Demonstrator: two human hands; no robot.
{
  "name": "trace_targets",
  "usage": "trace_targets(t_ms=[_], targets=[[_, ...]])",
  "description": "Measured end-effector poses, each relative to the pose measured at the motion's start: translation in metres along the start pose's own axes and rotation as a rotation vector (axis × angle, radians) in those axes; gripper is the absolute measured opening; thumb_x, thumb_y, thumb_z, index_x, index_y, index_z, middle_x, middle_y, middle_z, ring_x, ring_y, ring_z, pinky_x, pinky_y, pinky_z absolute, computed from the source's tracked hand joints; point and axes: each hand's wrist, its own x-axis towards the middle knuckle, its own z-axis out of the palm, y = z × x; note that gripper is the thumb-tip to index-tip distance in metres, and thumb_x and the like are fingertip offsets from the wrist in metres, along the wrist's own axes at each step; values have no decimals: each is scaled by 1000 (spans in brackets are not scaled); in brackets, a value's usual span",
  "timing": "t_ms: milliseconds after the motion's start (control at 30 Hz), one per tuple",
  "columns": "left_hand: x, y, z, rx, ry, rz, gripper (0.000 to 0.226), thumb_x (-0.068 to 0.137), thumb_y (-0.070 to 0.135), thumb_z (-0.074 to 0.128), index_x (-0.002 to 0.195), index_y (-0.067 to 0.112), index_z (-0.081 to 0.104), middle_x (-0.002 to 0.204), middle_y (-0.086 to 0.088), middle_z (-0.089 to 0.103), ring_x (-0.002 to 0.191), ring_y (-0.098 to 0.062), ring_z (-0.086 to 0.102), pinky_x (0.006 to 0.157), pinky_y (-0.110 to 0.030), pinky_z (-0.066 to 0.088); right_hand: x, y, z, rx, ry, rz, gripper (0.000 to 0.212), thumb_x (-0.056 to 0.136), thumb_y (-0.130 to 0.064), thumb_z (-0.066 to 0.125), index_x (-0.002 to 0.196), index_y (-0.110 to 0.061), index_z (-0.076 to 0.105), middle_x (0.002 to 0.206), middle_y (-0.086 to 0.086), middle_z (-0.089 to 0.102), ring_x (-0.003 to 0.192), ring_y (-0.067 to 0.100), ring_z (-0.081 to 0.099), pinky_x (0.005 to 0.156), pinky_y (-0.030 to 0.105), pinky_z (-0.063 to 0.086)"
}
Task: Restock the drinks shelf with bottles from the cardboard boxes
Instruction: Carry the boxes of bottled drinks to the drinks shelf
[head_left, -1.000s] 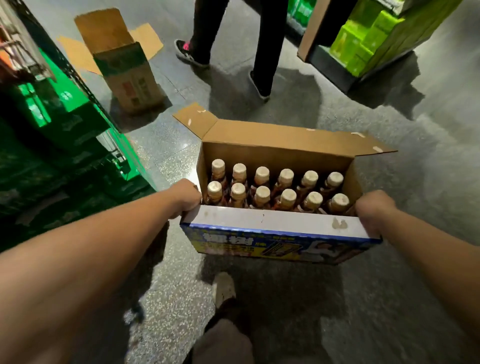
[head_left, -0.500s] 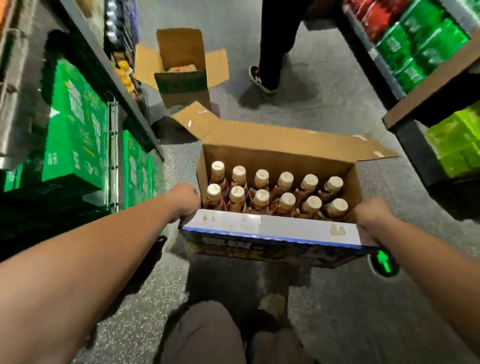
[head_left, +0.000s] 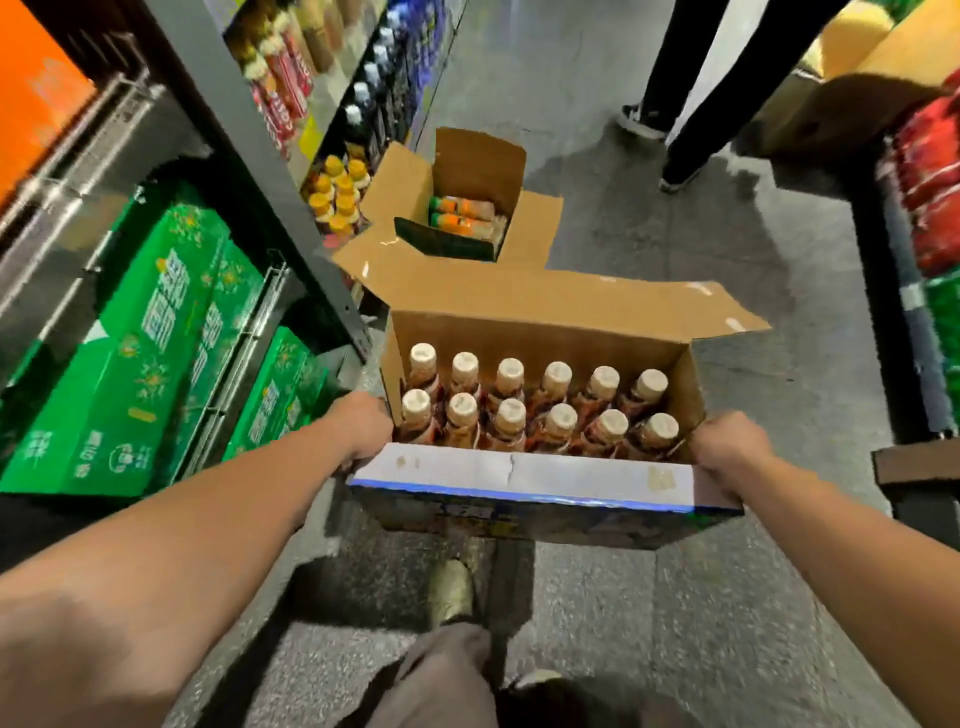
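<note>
Twelve bottles (head_left: 558, 420) in box (head_left: 519, 477) between left fingers (head_left: 370, 425), right fingers (head_left: 721, 442)

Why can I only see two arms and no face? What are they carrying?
The camera sits on the person's head and looks down, so you see their arms, not their face. The left hand and right hand grip the ends of an open box. Inside stand twelve bottles with pale caps, in two rows. On the floor ahead sits a second box, open, with orange drinks lying inside. The shelf is on the left. The dark legs ahead belong to someone else.
</note>
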Motion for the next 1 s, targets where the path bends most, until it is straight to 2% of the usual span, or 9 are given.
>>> trace_targets(t_ms=[167,267,333,433,567,633,733,833,1000], targets=[[27,68,-37,12,37,-49,31,96,8,40,117,-1,61,121,-21,61,76,-19,48,47,-14,32,82,-36,-59,-7,-30,-86,23,90,-7,48,70,0,55,103,27,64,87,38,59,68,36,45],[31,126,-60,-160,24,-176,33,97,4,37,120,-2,60,129,-19,57,105,-27,56,78,-24,49,138,-59,-97,0,-33,-143,28,89,-6,49,62,-3,48,104,27,64,94,41,60,74,40,50],[38,159,-73,-42,-28,-139,32,97,2,35,111,-4,63,130,-16,57,119,-29,53,95,-32,43,173,-72,-125,-35,-32,-165,19,88,-7,50,71,1,55,107,27,63,99,41,60,77,40,50],[57,201,-86,86,-101,-77,29,94,0,41,70,7,55,100,-7,65,99,-25,56,76,-32,41,224,-97,-169,-69,-27,-166,18,87,-10,53,94,6,59,110,25,61,102,40,59,74,38,49],[105,262,-117,-9,-53,-89,34,96,-1,35,66,9,47,69,-3,40,65,-19,42,64,-27,35,287,-144,-233,-104,-16,-198,19,86,-7,56,69,-1,49,99,24,61,94,40,61,77,41,52],[130,293,-143,-76,-16,-147,29,97,1,34,74,6,51,74,-6,47,59,-15,37,54,-23,33,318,-165,-259,-162,-11,-210,20,86,-7,56,69,-2,48,97,21,61,95,39,61,79,40,53],[158,340,-181,81,18,-43,32,98,2,33,110,2,63,114,-12,63,96,-25,58,79,-32,44,366,-197,-293,-191,10,-223,19,87,-7,56,70,-1,49,96,18,58,100,39,59,80,40,51],[188,381,-216,177,18,22,35,100,5,30,118,0,60,127,-12,58,117,-27,53,91,-34,42,412,-228,-329,-276,25,-264,19,89,-7,54,71,1,52,94,18,53,103,39,57,80,38,48],[252,448,-265,-156,138,-133,33,98,10,37,118,-5,58,125,-22,58,113,-34,55,80,-32,43,504,-292,-381,-380,-12,-365,26,96,-9,47,114,3,62,126,21,58,119,34,53,92,34,43]])
